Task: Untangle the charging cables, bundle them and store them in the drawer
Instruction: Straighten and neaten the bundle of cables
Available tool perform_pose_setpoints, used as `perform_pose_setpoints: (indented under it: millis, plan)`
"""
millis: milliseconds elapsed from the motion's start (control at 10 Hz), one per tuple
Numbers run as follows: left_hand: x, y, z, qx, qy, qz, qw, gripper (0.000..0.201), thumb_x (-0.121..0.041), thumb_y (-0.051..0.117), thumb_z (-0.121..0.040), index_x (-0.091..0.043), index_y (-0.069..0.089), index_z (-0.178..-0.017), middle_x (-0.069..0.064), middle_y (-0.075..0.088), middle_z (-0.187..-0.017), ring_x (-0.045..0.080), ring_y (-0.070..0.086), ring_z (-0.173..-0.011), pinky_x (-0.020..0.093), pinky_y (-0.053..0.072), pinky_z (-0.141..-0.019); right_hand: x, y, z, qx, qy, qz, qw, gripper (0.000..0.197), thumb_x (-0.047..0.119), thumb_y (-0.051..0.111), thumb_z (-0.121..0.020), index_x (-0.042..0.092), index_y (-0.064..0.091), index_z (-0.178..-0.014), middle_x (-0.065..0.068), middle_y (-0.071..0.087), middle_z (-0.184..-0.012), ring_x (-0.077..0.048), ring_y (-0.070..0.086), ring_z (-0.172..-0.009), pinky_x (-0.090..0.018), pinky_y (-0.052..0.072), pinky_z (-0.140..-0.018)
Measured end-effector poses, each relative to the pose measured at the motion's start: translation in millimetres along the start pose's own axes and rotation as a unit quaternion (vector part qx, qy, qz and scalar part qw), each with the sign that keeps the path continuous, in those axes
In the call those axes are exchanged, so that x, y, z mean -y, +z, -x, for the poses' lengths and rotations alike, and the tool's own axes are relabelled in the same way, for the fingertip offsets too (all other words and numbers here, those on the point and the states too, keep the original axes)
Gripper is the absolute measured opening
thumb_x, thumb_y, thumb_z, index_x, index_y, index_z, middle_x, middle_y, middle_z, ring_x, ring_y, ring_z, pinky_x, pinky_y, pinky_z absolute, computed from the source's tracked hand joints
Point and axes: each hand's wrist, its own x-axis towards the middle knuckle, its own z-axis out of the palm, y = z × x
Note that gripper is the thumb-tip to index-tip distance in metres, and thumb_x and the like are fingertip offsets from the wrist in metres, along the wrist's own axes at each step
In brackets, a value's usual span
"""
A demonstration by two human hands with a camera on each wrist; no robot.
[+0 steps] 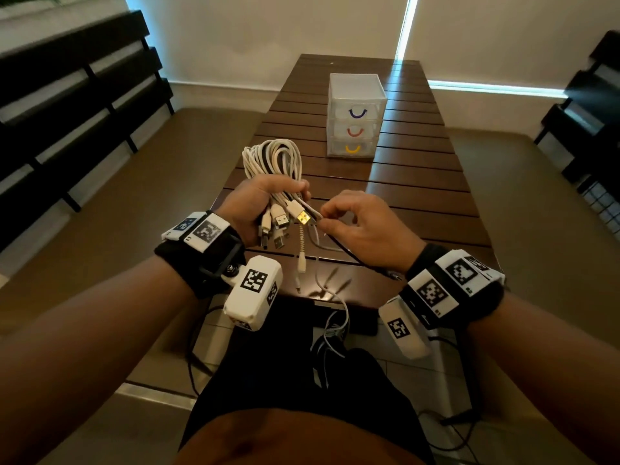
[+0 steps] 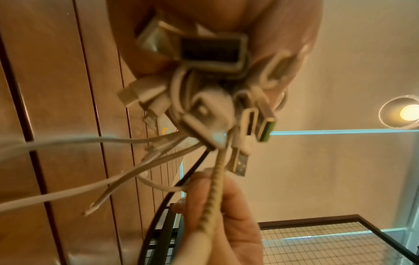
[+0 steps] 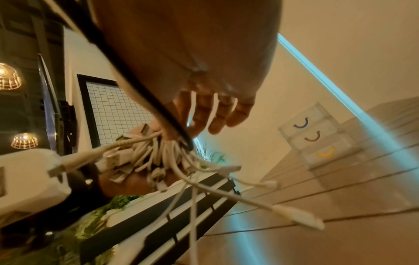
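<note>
While the charging cables (image 1: 273, 159) are gathered into one looped hank, I am partway into the bundling step, I judge: the loops fan out beyond my left hand (image 1: 258, 209), away from me, and the plug ends spill out under it, toward my lap. My left hand clenches round the waist of that hank, fingers curled over it. Just beside it, my right hand (image 1: 364, 226) pinches a single black cable (image 1: 352, 255) between thumb and forefinger, close to the plugs; its other fingers arch loosely above. The black cable runs back under my right palm toward the wrist. Several white tails hang free below both hands, over the near edge of the table (image 1: 419, 182).

Both forearms come in from either side, wrists raised off the wood, hands almost touching.

Next, I think, the loose tails need drawing in or winding round the hank, with my left grip kept firm so the loops do not slip apart. Well beyond my hands stands the drawer unit (image 1: 355, 115), all three drawers closed, so one must be pulled open before anything goes in.
</note>
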Motion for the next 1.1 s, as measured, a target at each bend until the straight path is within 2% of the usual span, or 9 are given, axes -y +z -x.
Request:
perform_pose_setpoints:
  millis: [100,200,400,600,700,800,900,1000,1100]
  plan:
    - [-1,-6,0,-0.019,-0.016,-0.03,0.999,0.018,-0.016,0.072,-0.064,-0.009,0.068,-0.079,0.008,0.061,-0.075,0.019,0.06,-0.059,0.027,0.053,-0.057,-1,-9,-2,0.083,0.014,0.024,0.996,0.01,0.019,0.063,-0.091,0.01,0.068,-0.091,0.005,0.06,-0.088,0.006,0.053,-0.071,-0.008,0.038,-0.066]
    - [3,-13,-3,-0.084,-0.037,-0.059,0.994,0.022,-0.013,0.073,-0.067,-0.003,0.066,-0.085,0.014,0.062,-0.071,0.023,0.06,-0.053,0.028,0.054,-0.053,5,-10,-1,0.083,-0.015,0.079,0.993,0.004,0.018,0.065,-0.089,0.014,0.066,-0.091,0.008,0.063,-0.087,0.006,0.053,-0.074,-0.003,0.037,-0.07]
    - [6,-18,1,-0.078,-0.034,-0.018,0.996,0.012,-0.016,0.062,-0.083,-0.006,0.061,-0.077,0.008,0.061,-0.064,0.019,0.061,-0.051,0.026,0.053,-0.052,9,3,-13,0.143,0.062,0.073,0.985,0.016,0.024,0.048,-0.099,0.02,0.064,-0.097,0.007,0.06,-0.072,-0.005,0.053,-0.061,-0.02,0.043,-0.058]
    - [18,-18,6,-0.093,-0.008,-0.061,0.994,0.013,-0.012,0.07,-0.073,-0.002,0.064,-0.08,0.011,0.062,-0.069,0.021,0.061,-0.054,0.029,0.052,-0.053,1,3,-23,0.187,0.132,0.047,0.972,0.02,0.025,0.056,-0.096,0.019,0.066,-0.112,0.006,0.068,-0.098,-0.008,0.063,-0.087,-0.018,0.048,-0.074]
    - [27,-17,1,-0.149,0.043,-0.093,0.984,0.024,-0.003,0.072,-0.072,0.001,0.063,-0.095,0.017,0.066,-0.079,0.025,0.067,-0.061,0.034,0.055,-0.06,20,-3,-32,0.081,0.175,-0.171,0.966,0.034,0.013,0.047,-0.097,0.018,0.054,-0.13,-0.011,0.059,-0.129,-0.025,0.057,-0.117,-0.036,0.047,-0.1]
    - [29,7,7,-0.164,0.129,-0.157,0.965,0.023,0.003,0.067,-0.077,-0.007,0.065,-0.097,0.015,0.069,-0.092,0.029,0.068,-0.082,0.039,0.056,-0.074,45,3,-36,0.046,0.153,-0.256,0.953,0.049,0.03,0.054,-0.095,0.017,0.041,-0.141,-0.005,0.055,-0.133,-0.015,0.055,-0.117,-0.033,0.045,-0.101]
    - [33,29,11,-0.188,0.182,-0.252,0.932,0.031,-0.018,0.051,-0.092,-0.014,0.055,-0.122,-0.002,0.062,-0.11,0.016,0.061,-0.099,0.037,0.052,-0.09,54,20,-39,-0.009,0.116,-0.086,0.99,0.055,0.061,0.065,-0.079,0.024,0.058,-0.118,0.011,0.062,-0.113,-0.002,0.057,-0.097,-0.022,0.045,-0.079]
    - [36,42,9,-0.226,0.21,-0.357,0.882,0.049,-0.009,0.058,-0.092,-0.007,0.044,-0.139,0.007,0.057,-0.132,0.021,0.057,-0.117,0.04,0.049,-0.099,53,30,-45,-0.113,0.148,-0.034,0.982,0.055,0.073,0.064,-0.07,0.02,0.064,-0.083,0.006,0.065,-0.079,-0.01,0.062,-0.074,-0.03,0.052,-0.066]
    - [36,45,-1,-0.234,0.226,-0.392,0.861,0.045,-0.01,0.067,-0.085,-0.014,0.053,-0.127,0.009,0.064,-0.118,0.026,0.062,-0.108,0.044,0.051,-0.093,49,31,-50,-0.204,0.147,-0.019,0.968,0.05,0.068,0.063,-0.073,0.019,0.062,-0.065,0.006,0.063,-0.064,-0.014,0.062,-0.065,-0.037,0.055,-0.066]
